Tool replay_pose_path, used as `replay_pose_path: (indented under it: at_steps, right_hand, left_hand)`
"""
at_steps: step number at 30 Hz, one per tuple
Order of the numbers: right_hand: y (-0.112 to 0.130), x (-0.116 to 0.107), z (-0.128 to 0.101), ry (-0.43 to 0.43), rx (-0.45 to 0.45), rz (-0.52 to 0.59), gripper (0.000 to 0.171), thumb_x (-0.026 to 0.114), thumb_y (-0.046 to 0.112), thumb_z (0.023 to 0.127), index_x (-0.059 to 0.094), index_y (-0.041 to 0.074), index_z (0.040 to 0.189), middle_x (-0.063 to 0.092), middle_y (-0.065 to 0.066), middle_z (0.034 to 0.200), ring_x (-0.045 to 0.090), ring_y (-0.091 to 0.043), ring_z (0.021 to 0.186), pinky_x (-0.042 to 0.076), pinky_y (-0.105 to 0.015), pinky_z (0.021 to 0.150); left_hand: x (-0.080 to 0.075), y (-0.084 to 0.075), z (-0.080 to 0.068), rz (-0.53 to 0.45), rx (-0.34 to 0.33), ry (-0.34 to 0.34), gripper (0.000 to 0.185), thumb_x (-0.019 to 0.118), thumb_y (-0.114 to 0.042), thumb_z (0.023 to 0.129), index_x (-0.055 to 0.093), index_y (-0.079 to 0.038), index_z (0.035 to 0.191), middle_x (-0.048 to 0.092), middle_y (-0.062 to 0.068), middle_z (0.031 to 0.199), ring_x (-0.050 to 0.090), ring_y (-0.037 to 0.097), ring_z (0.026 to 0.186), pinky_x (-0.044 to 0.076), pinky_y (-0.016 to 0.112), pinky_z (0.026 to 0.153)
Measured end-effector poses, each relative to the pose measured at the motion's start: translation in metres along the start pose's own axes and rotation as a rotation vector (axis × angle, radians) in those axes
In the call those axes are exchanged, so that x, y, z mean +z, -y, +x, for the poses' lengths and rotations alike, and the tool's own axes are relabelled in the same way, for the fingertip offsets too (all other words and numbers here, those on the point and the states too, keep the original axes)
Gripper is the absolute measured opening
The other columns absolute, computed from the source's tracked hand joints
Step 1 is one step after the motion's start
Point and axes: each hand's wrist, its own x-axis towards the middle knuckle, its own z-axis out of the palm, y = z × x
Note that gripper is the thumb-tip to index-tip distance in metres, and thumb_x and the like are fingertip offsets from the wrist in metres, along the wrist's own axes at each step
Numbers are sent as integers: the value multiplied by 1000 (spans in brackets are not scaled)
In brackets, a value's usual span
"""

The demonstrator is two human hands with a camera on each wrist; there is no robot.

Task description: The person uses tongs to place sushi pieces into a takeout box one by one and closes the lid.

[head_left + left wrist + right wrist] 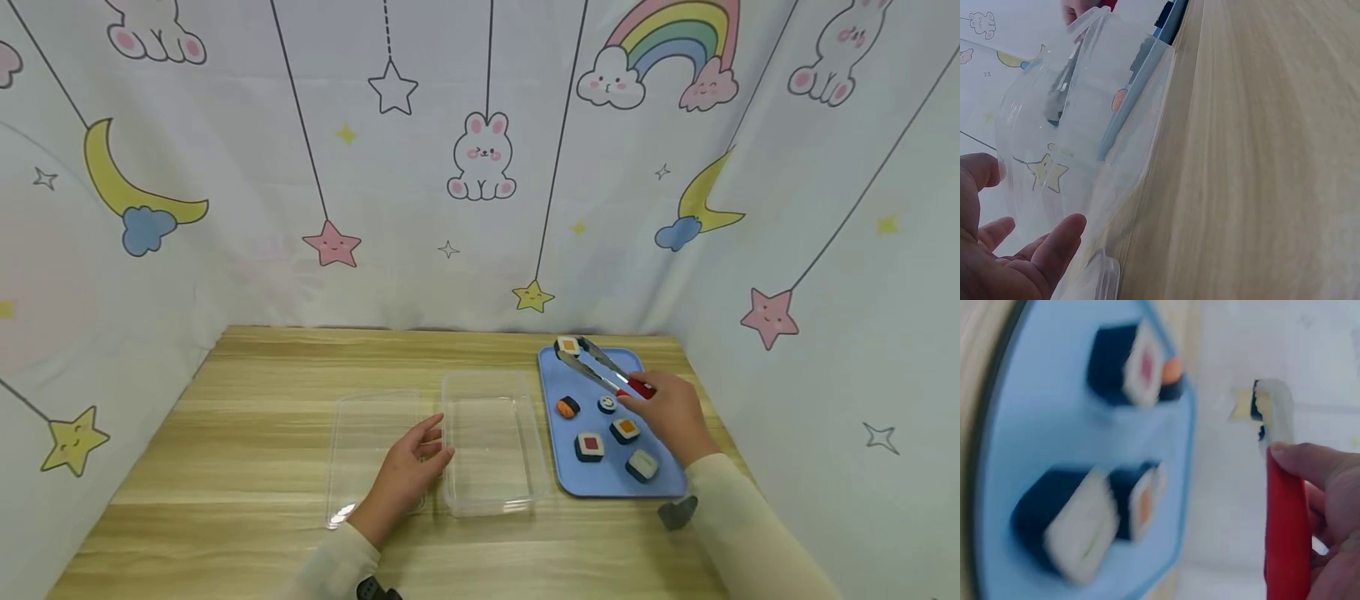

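Note:
My right hand (670, 414) grips the red handle of metal tongs (597, 367). The tong tips are around a sushi roll (567, 344) at the far corner of the blue tray (600, 482). In the blurred right wrist view my right hand (1319, 487) holds the red handle (1286, 531), with the roll (1269, 412) at the tip. Several more sushi pieces, such as a red-centred one (589, 447), lie on the tray. My left hand (411, 463) rests with relaxed fingers against the left wall of a clear plastic container (487, 442). The left wrist view shows my left hand (1022, 250) beside the container (1104, 125).
A clear lid (367, 450) lies flat under and left of my left hand. The wooden table (262, 392) is enclosed by a cartoon-print curtain (480, 167) at the back and both sides. A small dark object (678, 511) sits by my right sleeve.

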Motion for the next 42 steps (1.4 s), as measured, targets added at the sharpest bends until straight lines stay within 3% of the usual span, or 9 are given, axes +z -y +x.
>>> replay_pose_path:
  at_steps: [7, 13, 26, 36, 42]
  right_hand:
    - [52, 4, -8, 36, -194, 35, 48, 91, 28, 83, 77, 8, 123, 74, -10, 113, 67, -27, 94, 59, -43, 75]
    - [86, 19, -9, 114, -333, 20, 44, 92, 30, 81, 79, 11, 119, 74, -1, 108, 66, -21, 94, 57, -38, 75]
    - [128, 45, -1, 288, -396, -145, 40, 91, 25, 82, 79, 10, 117, 74, -2, 104, 64, -18, 90, 55, -39, 78]
    - [139, 52, 6, 391, -395, -126, 41, 89, 20, 84, 77, 8, 121, 72, -7, 108, 64, -18, 93, 54, -37, 79]
    - [135, 52, 9, 375, -355, -108, 44, 90, 22, 82, 77, 9, 122, 73, -3, 110, 66, -18, 96, 56, -37, 81]
  left_hand:
    - [-1, 1, 0, -8, -2, -3, 59, 74, -16, 97, 52, -11, 152, 61, 21, 140, 62, 37, 125, 56, 49, 95]
    - [-1, 3, 3, -32, -2, -12, 59, 75, -15, 97, 53, -11, 152, 62, 21, 138, 63, 35, 123, 56, 45, 93]
    - [0, 4, 4, -43, 5, -10, 60, 75, -14, 96, 53, -10, 151, 63, 23, 137, 64, 37, 122, 55, 47, 94]
    - [0, 5, 2, -50, 9, -1, 59, 76, -17, 96, 53, -11, 151, 63, 22, 136, 64, 37, 122, 56, 46, 94]
    - [0, 7, 2, -41, 0, -7, 59, 76, -18, 96, 54, -14, 151, 63, 20, 136, 64, 35, 122, 56, 46, 94]
